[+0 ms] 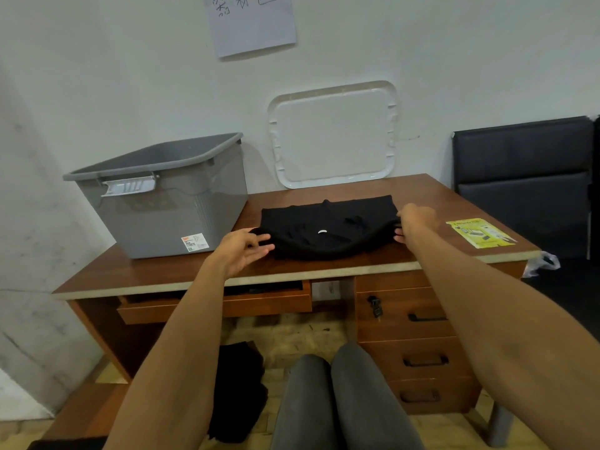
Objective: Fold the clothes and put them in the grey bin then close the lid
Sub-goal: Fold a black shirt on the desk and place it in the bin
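A black garment, folded into a rough rectangle, lies on the wooden desk near its front edge. My left hand pinches its near left corner. At the garment's right edge, my right hand grips the cloth. The grey bin stands open on the left part of the desk, and nothing shows inside it from here. Its white lid leans upright against the wall behind the desk.
A yellow leaflet lies at the desk's right end. A black chair stands beyond that end. More dark cloth sits on the floor under the desk, by my knees. A shallow drawer is pulled out a little.
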`<action>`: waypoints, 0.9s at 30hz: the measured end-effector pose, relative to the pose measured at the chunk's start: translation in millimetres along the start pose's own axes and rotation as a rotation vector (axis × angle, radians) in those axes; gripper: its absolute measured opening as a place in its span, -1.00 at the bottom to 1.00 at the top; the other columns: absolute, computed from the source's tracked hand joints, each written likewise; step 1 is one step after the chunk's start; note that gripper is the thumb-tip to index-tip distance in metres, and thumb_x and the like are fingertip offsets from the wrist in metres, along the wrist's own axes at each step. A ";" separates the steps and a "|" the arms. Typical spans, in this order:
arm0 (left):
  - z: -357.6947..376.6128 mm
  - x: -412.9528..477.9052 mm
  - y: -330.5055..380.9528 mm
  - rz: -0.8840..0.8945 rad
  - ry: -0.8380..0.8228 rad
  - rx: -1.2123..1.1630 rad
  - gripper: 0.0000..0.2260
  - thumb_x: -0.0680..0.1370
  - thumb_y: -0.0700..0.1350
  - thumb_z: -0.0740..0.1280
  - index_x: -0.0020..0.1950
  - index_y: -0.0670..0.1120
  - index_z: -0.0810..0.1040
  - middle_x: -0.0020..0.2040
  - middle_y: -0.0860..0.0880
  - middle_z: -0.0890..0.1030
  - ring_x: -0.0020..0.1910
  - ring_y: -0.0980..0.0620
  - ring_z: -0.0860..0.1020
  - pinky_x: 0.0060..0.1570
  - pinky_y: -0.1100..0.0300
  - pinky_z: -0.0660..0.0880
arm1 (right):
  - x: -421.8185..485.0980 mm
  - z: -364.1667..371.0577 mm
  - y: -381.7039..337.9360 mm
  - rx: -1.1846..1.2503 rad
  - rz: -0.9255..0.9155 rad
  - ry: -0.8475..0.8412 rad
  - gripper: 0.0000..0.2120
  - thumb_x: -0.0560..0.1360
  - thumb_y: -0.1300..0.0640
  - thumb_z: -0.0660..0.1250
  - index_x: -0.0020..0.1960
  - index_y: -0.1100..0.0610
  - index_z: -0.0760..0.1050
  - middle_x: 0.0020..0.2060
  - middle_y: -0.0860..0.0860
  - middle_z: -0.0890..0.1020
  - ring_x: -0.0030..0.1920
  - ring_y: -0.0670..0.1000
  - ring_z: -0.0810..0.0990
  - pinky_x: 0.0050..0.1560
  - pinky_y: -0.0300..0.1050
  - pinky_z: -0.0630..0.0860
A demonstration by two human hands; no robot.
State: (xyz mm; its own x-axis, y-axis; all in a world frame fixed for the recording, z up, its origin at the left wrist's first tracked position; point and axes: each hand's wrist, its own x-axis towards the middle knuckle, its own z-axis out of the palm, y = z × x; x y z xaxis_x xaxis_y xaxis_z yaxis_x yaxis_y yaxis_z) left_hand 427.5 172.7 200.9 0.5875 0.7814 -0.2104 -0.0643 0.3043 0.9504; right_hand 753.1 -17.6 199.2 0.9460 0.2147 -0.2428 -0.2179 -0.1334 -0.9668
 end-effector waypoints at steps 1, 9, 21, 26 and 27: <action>0.2 5.1 2.3 0.013 0.020 0.056 -0.54 0.60 -0.42 0.27 0.48 -0.18 0.34 0.23 -0.20 0.66 0.10 -0.19 0.70 0.03 0.05 0.67 | 2.1 1.7 -2.1 -0.025 -0.017 -0.005 -0.77 0.62 0.13 0.32 0.23 0.20 0.56 -0.13 0.10 0.62 -0.19 0.04 0.68 -0.35 -0.12 0.64; 0.5 47.9 14.6 0.155 0.213 0.276 -0.80 0.63 -0.16 0.39 0.24 -0.11 0.52 -0.01 -0.16 0.73 -0.15 -0.13 0.74 -0.13 0.04 0.67 | 35.3 19.4 -13.8 -0.344 -0.381 -0.050 -0.74 0.59 0.27 0.36 0.22 0.03 0.58 0.10 0.07 0.61 -0.15 0.06 0.64 -0.12 0.05 0.72; 10.1 126.3 46.7 0.311 0.366 0.536 -0.91 0.65 -0.07 0.37 0.11 0.02 0.49 -0.15 -0.10 0.72 -0.28 -0.07 0.69 -0.34 0.08 0.60 | 103.8 61.7 -40.1 -0.557 -0.413 0.075 -0.90 0.48 0.10 0.35 -0.07 0.04 0.64 -0.16 0.06 0.70 -0.18 0.16 0.69 -0.11 0.07 0.69; 11.8 165.7 54.6 0.299 0.382 0.625 -0.92 0.66 -0.05 0.35 0.06 -0.04 0.57 -0.22 -0.08 0.72 -0.35 -0.07 0.69 -0.37 0.07 0.59 | 125.8 84.1 -49.7 -0.581 -0.397 0.087 -0.95 0.47 0.14 0.38 -0.15 0.08 0.60 -0.22 0.07 0.69 -0.24 0.13 0.69 -0.16 0.05 0.69; 11.4 173.4 55.4 0.296 0.381 0.642 -0.91 0.66 -0.04 0.35 0.04 -0.05 0.57 -0.22 -0.07 0.72 -0.36 -0.08 0.69 -0.38 0.07 0.59 | 128.7 88.8 -51.2 -0.587 -0.393 0.089 -0.95 0.47 0.15 0.37 -0.16 0.10 0.60 -0.22 0.07 0.69 -0.24 0.13 0.69 -0.16 0.05 0.69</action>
State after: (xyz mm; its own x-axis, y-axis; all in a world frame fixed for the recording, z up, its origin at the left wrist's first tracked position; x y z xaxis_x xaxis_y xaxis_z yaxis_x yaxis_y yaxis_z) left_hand 535.0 318.9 219.6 0.2953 0.9482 0.1171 0.3708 -0.2267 0.9006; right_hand 864.7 102.7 210.3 0.9496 0.2770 0.1467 0.2848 -0.5672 -0.7728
